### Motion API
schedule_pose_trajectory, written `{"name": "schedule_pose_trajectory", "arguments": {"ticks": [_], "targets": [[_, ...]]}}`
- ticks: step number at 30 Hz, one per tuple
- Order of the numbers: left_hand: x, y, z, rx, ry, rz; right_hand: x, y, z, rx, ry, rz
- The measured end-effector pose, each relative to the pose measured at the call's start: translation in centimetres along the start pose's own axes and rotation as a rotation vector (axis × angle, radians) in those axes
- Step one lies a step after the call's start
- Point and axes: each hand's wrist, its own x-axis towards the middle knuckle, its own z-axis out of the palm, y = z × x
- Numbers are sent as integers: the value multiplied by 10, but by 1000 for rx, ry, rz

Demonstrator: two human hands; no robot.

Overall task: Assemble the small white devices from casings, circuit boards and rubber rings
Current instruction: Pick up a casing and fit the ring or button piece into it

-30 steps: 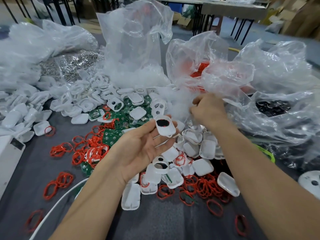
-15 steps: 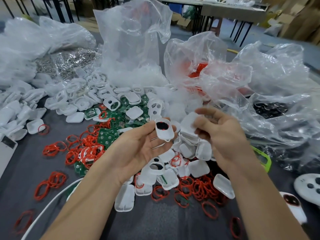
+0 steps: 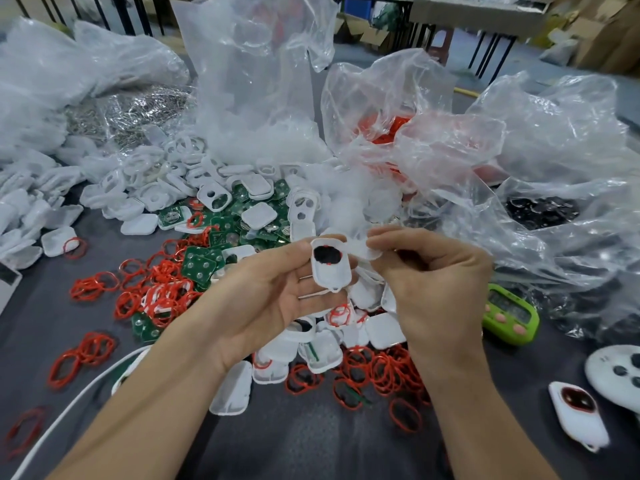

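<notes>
The left hand [image 3: 270,299] lies palm-up, with thumb and fingertips gripping one white casing [image 3: 330,271] that bears one dark patch. The right hand [image 3: 433,289] pinches one second casing [image 3: 363,249] just beside its upper edge. Below both hands, the tabletop [image 3: 311,445] carries rubber rings [image 3: 381,372], circuit boards [image 3: 199,266] and loose casings [image 3: 230,389], too many to count; right of the right hand lie one green timer [image 3: 510,315] and one white device [image 3: 578,415].

circuit boards [image 3: 199,265] lie left of the hands, rubber rings [image 3: 377,372] below, bags [image 3: 540,157] behind.
</notes>
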Motion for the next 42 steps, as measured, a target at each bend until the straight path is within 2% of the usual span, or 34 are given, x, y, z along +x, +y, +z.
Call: {"name": "schedule_pose_trajectory", "arguments": {"ticks": [6,18,26,33,42], "targets": [[2,1,-2,-47,18,37,-2,2,-1,-183,-106,34],[4,1,-8,-14,-9,42,-1,1,0,32,-16,89],[5,0,-10,1,2,51,1,1,-3,21,-2,156],[6,0,-10,13,16,38,5,-5,-8,48,-127,279],[6,2,-8,56,43,32,11,-14,-16,17,-154,427]]}}
